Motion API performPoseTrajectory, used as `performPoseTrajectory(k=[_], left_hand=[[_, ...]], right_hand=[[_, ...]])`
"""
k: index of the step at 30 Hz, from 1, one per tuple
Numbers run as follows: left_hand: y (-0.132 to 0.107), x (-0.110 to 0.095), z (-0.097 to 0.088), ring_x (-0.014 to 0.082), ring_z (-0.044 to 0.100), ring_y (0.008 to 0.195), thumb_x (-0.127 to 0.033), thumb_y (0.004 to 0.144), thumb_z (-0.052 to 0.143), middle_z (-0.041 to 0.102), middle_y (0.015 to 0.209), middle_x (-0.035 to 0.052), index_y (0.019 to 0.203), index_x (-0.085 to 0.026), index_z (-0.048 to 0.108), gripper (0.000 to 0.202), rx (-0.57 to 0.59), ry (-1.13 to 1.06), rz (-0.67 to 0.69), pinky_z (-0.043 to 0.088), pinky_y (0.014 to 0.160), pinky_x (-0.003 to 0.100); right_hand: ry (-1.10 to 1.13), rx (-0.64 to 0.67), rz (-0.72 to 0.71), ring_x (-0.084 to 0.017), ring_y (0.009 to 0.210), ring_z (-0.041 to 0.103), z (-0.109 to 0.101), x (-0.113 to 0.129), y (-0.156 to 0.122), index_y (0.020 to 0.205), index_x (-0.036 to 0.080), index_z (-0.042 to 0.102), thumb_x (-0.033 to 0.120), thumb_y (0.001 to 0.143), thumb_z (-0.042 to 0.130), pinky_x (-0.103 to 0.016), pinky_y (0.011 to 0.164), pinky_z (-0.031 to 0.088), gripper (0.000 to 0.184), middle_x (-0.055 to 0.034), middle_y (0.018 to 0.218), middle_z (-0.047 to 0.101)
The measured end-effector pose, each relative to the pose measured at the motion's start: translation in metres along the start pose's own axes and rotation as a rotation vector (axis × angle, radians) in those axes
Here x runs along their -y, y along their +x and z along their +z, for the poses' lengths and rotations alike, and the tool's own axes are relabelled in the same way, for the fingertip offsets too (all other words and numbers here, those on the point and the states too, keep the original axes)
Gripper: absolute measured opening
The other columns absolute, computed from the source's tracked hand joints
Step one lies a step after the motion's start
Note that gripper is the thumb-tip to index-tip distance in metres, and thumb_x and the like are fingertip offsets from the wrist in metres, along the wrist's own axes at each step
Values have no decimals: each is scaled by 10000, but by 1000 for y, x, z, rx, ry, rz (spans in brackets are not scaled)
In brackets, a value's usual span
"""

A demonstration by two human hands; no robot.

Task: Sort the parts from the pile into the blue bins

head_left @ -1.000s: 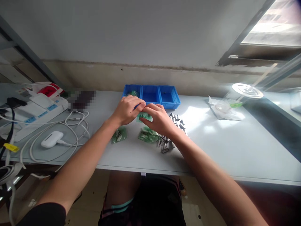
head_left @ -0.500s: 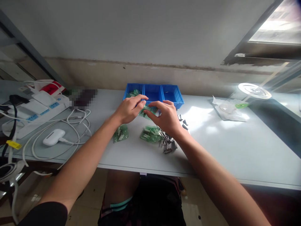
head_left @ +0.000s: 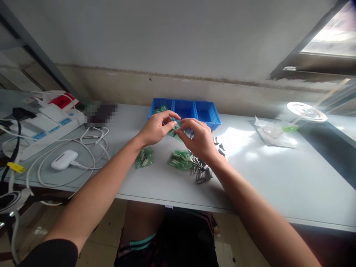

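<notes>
My left hand (head_left: 157, 127) and my right hand (head_left: 198, 137) meet over the table in front of a blue compartment bin (head_left: 215, 125). Between them they pinch a green plastic bag (head_left: 174, 134) with small parts inside, both thumbs and fingers closed at its upper edge. A second green bag (head_left: 180, 160) lies below my right hand, beside a pile of loose metal parts (head_left: 200, 171). Another green bag (head_left: 145, 157) with parts rests below my left wrist. More green bags (head_left: 162, 109) sit in the bin's left compartment, partly hidden by my left hand.
To the left are a white power strip (head_left: 59, 128), coiled white cables (head_left: 83, 170) and a white earbud case (head_left: 64, 159). A clear plastic bag (head_left: 274, 133) and a round clear container (head_left: 306, 111) stand to the right. The table's front edge (head_left: 167, 203) runs below my forearms.
My hands have drawn closer together at the upper edge of the held green bag. The view has shifted slightly; the bags and parts on the table lie as before.
</notes>
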State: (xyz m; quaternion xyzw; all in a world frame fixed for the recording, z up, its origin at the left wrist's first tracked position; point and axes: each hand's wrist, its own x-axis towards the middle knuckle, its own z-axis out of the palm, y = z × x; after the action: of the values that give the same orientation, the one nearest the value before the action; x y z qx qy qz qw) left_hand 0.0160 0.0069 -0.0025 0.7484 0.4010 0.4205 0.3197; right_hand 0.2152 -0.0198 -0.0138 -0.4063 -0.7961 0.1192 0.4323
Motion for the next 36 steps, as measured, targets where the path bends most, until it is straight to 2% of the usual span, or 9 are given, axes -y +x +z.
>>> performPoseTrajectory(k=[2, 4, 8, 11, 19, 23, 27, 32, 36], left_hand=[[-1, -3, 0, 124, 513, 652, -285, 948, 604, 567, 745, -14, 1071, -250, 733, 182, -34, -10, 24, 478, 649, 281], [-1, -6, -1, 124, 519, 654, -297, 962, 607, 562, 745, -12, 1085, -256, 735, 183, -71, -23, 43, 496, 664, 286], [-2, -9, -1, 131, 564, 690, -301, 972, 616, 611, 791, 0, 1073, -255, 737, 165, -108, -33, 48, 512, 681, 294], [-2, -10, 0, 127, 570, 688, -290, 969, 622, 621, 794, -2, 1067, -246, 738, 159, -106, -38, 40, 506, 685, 296], [-3, -8, 1, 133, 583, 729, -329, 975, 634, 609, 787, -5, 1154, -245, 715, 214, -121, -54, 44, 468, 665, 272], [-4, -7, 1, 141, 601, 754, -368, 951, 671, 618, 822, -3, 1269, -255, 661, 337, -69, -74, 14, 487, 684, 273], [-5, -8, 1, 139, 564, 707, -311, 924, 679, 613, 819, -7, 1367, -281, 592, 451, -2, -41, 1, 471, 658, 283], [-6, -9, 1, 145, 504, 658, -235, 918, 649, 468, 682, -50, 1519, -311, 442, 640, 1, 10, 28, 461, 675, 305], [-7, -10, 2, 145, 501, 668, -224, 908, 655, 481, 704, -43, 1517, -319, 444, 651, 0, 51, 38, 444, 649, 294]], right_hand=[[157, -18, 104, -217, 975, 689, -1, 3, 1, 1088, 259, 640, 352, 958, 626, -401, 879, 534, 160, -62, 1186, 717], [336, -8, 267, -186, 858, 685, -2, 6, 3, 1268, 262, 576, 368, 926, 647, -377, 771, 558, 366, -78, 1234, 684], [569, 94, 446, -170, 703, 662, -6, 6, 7, 1368, 273, 477, 390, 896, 656, -377, 694, 554, 518, 0, 875, 660], [608, 94, 442, -167, 669, 626, -7, 5, 9, 1331, 261, 511, 380, 867, 665, -373, 672, 536, 503, 39, 737, 584], [627, 25, 458, -145, 653, 556, -5, 7, 10, 1258, 251, 571, 270, 770, 651, -341, 614, 461, 495, 38, 753, 584], [651, -10, 457, -133, 637, 535, -5, 5, 9, 1240, 238, 590, 220, 748, 620, -330, 600, 437, 493, 41, 748, 593], [653, -33, 442, -132, 643, 538, -4, 3, 8, 1219, 238, 602, 184, 744, 590, -329, 609, 439, 478, 42, 748, 600], [653, -31, 456, -130, 639, 524, -4, 6, 9, 1213, 233, 609, 238, 788, 671, -331, 608, 421, 429, 44, 746, 576], [641, -28, 452, -132, 639, 517, -4, 6, 9, 1204, 244, 605, 292, 800, 718, -331, 601, 407, 421, 50, 727, 560]])
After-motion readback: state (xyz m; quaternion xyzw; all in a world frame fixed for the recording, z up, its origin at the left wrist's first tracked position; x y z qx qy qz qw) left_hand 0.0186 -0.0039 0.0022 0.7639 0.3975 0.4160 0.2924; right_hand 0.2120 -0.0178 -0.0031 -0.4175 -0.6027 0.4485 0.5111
